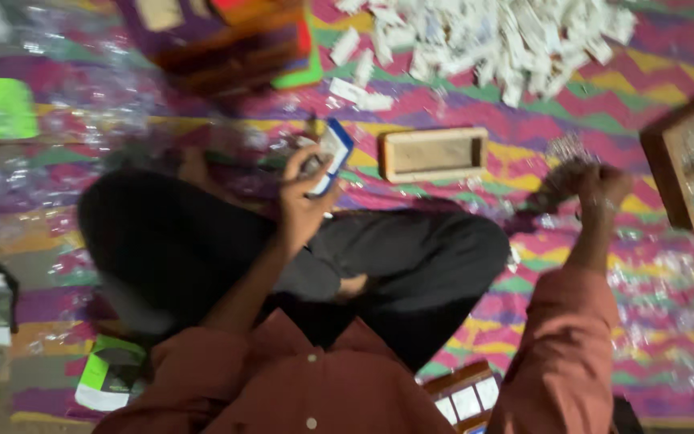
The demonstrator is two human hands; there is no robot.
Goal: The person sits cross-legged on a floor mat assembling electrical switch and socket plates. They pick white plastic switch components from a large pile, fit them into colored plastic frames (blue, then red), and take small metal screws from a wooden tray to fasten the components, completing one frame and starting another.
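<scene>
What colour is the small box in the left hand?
White with blue edges: the small box in the left hand, head view.

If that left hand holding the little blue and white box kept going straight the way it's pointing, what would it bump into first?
Probably the shallow wooden tray on the patterned mat. The left hand and its blue and white box aim up and rightward toward it. The picture is blurred and depth is unclear, so it might pass just beside it.

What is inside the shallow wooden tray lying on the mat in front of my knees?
The shallow rectangular wooden tray shows only a bare, pale bottom; nothing visibly sits in it. The blur could hide small bits. The patterned mat beneath it is covered.
</scene>
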